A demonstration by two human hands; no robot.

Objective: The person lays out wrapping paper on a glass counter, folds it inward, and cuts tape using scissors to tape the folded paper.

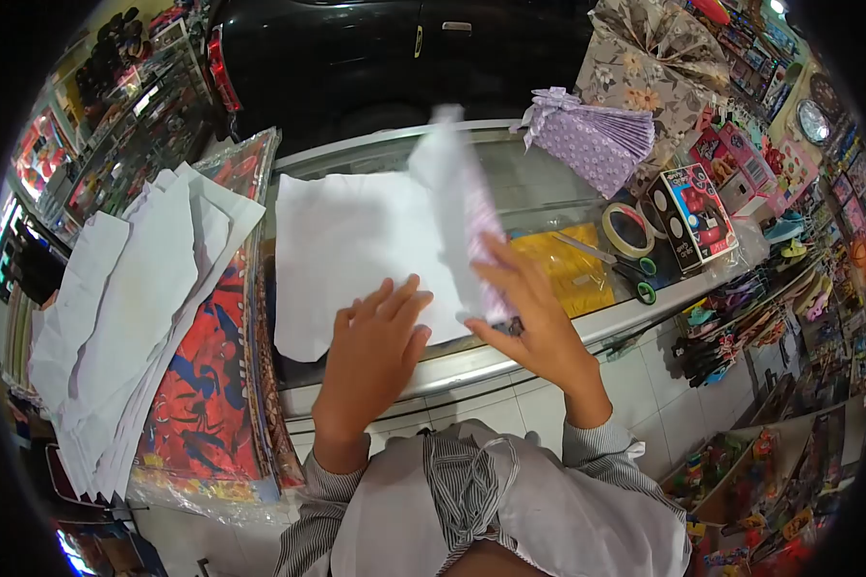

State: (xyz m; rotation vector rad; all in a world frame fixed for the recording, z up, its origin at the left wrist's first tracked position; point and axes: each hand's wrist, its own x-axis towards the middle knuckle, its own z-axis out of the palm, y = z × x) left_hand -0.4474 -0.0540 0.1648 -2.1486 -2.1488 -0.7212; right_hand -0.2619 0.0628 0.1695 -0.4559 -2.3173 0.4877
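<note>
A large white sheet (pixel 342 240) lies on the glass counter in front of me. Its right part is lifted and folded over, showing a pink patterned underside (pixel 484 216). My left hand (pixel 380 332) rests on the sheet's lower middle with its fingers spread. At the right edge, my right hand (pixel 529 317) has the raised flap between thumb and fingers. The flap's top corner is blurred.
Stacked white papers (pixel 144 288) lie over red packaged sheets (pixel 207 385) at left. To the right are a yellow packet (pixel 568 274), green-handled scissors (pixel 645 279), tape rolls (pixel 628 229), a black box (pixel 693 216) and a pleated purple piece (pixel 597 144).
</note>
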